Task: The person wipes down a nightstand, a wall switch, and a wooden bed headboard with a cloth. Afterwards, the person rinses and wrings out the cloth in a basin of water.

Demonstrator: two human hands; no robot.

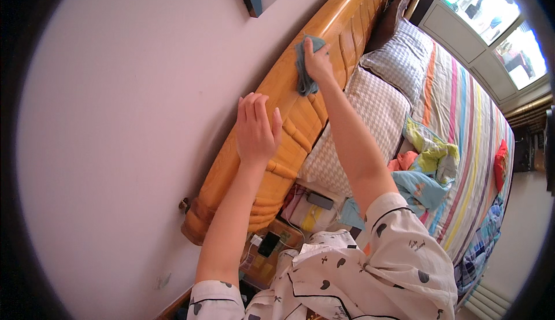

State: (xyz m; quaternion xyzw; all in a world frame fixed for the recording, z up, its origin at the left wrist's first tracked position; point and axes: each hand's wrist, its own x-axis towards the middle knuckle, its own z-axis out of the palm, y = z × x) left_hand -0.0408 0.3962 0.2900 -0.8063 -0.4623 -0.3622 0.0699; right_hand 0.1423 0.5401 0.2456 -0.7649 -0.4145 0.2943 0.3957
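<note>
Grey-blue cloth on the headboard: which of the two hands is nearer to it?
Right. The right hand grips the cloth against the headboard; the left hand is at the headboard's wall-side edge, lower in the picture, apart from the cloth.

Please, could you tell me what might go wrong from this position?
Two risks, as I judge. The left hand, at the edge of the glossy wooden headboard, might slip if it takes body weight while the right hand is stretched farther along. The blue-grey cloth, with a loose end outside the right hand's grasp, could drop toward the nearer checked pillow.
</note>
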